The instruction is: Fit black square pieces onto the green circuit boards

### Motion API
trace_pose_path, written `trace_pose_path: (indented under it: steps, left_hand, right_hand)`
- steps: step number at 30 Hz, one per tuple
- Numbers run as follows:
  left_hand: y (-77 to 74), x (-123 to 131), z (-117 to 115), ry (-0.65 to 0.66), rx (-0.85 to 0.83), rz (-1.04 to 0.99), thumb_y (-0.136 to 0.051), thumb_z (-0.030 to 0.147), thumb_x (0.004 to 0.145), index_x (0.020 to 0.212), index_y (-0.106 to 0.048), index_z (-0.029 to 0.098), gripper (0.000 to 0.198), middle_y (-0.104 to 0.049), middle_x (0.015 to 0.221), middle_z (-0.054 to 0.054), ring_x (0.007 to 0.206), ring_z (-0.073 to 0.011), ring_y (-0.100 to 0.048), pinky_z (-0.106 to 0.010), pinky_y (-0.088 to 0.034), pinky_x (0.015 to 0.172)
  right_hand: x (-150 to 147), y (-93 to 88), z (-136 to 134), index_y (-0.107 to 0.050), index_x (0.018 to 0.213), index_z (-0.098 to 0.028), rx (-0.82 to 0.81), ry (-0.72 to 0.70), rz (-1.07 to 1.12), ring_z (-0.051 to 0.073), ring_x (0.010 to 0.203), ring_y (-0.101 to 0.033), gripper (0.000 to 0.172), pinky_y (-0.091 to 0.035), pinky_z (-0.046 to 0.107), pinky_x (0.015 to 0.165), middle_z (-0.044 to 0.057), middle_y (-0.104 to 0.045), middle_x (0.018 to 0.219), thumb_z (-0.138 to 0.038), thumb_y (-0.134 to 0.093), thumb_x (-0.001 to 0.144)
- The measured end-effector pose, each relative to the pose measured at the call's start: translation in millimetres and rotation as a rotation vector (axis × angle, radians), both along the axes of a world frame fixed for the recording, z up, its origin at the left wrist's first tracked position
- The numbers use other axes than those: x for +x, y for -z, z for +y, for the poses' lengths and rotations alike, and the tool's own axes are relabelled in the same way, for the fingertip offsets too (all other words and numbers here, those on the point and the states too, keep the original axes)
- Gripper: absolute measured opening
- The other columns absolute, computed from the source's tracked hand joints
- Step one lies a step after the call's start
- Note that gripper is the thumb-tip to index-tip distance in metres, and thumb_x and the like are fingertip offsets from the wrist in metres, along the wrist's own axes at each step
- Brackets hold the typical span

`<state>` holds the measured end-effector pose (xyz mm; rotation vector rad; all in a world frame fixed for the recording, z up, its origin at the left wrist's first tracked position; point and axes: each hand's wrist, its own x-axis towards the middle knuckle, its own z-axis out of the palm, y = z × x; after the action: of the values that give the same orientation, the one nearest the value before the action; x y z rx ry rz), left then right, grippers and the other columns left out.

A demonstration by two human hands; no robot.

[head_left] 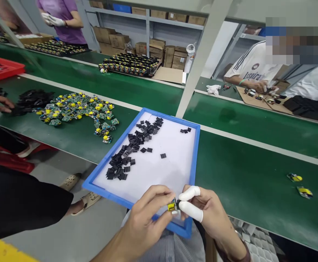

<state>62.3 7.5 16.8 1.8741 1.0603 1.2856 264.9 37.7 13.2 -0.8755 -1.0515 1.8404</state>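
Over the near end of a blue-rimmed white tray (196,153), my left hand (148,214) pinches a small circuit board with a yellow part (172,206). My right hand (202,207), with white covers on its thumb and a finger, holds a small black piece (178,204) against the board's right side. Many flat black pieces (139,138) lie along the tray's left side. One single black piece (163,155) rests near its middle, and a few (185,130) sit at the top right.
A pile of circuit boards (74,107) lies left of the tray, near black parts (34,100) and another person's hand (0,103). Two boards (304,192) are on the right. A metal post (197,65) rises behind the tray. People work across the bench.
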Motion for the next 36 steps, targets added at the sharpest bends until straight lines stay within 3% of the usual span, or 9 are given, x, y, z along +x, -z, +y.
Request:
trace_pose_path:
  steps: [7,13,16,19,27,36]
  left_hand:
    - [10.7,-5,3,0.030,0.011,-0.095,-0.070,-0.001,0.085,0.129,-0.067,0.023,0.050,-0.068,0.113,-0.012,0.100,-0.0224,-0.073,-0.034,-0.066,0.081]
    - [14.3,-6,6,0.023,0.014,-0.057,-0.070,-0.003,0.084,0.129,-0.068,0.023,0.051,-0.069,0.112,-0.011,0.100,-0.0222,-0.073,-0.034,-0.066,0.080]
    - [13.7,-5,7,0.022,-0.039,-0.064,-0.070,-0.003,0.084,0.127,-0.070,0.023,0.050,-0.068,0.112,-0.011,0.099,-0.0217,-0.074,-0.033,-0.066,0.081]
    - [13.4,-3,8,0.030,-0.094,-0.102,-0.069,-0.002,0.085,0.126,-0.070,0.024,0.049,-0.068,0.113,-0.010,0.099,-0.0213,-0.074,-0.033,-0.066,0.081]
    - [11.1,-2,11,0.050,-0.127,-0.181,-0.072,-0.004,0.081,0.125,-0.072,0.025,0.052,-0.068,0.108,-0.009,0.095,-0.0208,-0.074,-0.032,-0.066,0.079]
    - [15.7,-1,6,0.022,-0.096,-0.136,-0.075,-0.002,0.081,0.126,-0.072,0.024,0.052,-0.069,0.108,-0.009,0.097,-0.0206,-0.074,-0.031,-0.066,0.081]
  right_hand:
    - [-13,-17.1,-3,-0.071,0.085,-0.019,0.028,0.040,-0.065,0.012,0.062,-0.066,0.017,-0.055,0.022,0.059,-0.003,-0.064,0.077,-0.010,-0.082,0.077]
    - [-11,-22.7,-2,-0.069,0.082,-0.019,0.312,0.100,-0.336,0.013,0.066,-0.060,0.011,-0.048,0.024,0.061,-0.001,-0.062,0.076,-0.008,-0.070,0.083]
    - [-5,-23.2,0,-0.070,0.085,-0.019,0.400,0.058,-0.371,0.013,0.064,-0.056,0.012,-0.045,0.024,0.059,-0.001,-0.062,0.076,-0.008,-0.068,0.084]
    - [-1,-22.1,3,-0.072,0.091,-0.020,0.412,0.015,-0.334,0.013,0.066,-0.058,0.015,-0.048,0.025,0.062,-0.001,-0.064,0.079,-0.007,-0.067,0.085]
    - [-13,-18.0,1,-0.074,0.093,-0.020,0.424,0.131,-0.241,0.017,0.075,-0.064,0.015,-0.051,0.028,0.067,0.004,-0.069,0.087,-0.009,-0.065,0.088]
    - [-10,-19.4,-3,-0.080,0.091,-0.022,0.390,0.128,-0.313,0.016,0.068,-0.063,0.019,-0.049,0.027,0.062,0.002,-0.067,0.078,-0.009,-0.067,0.086]
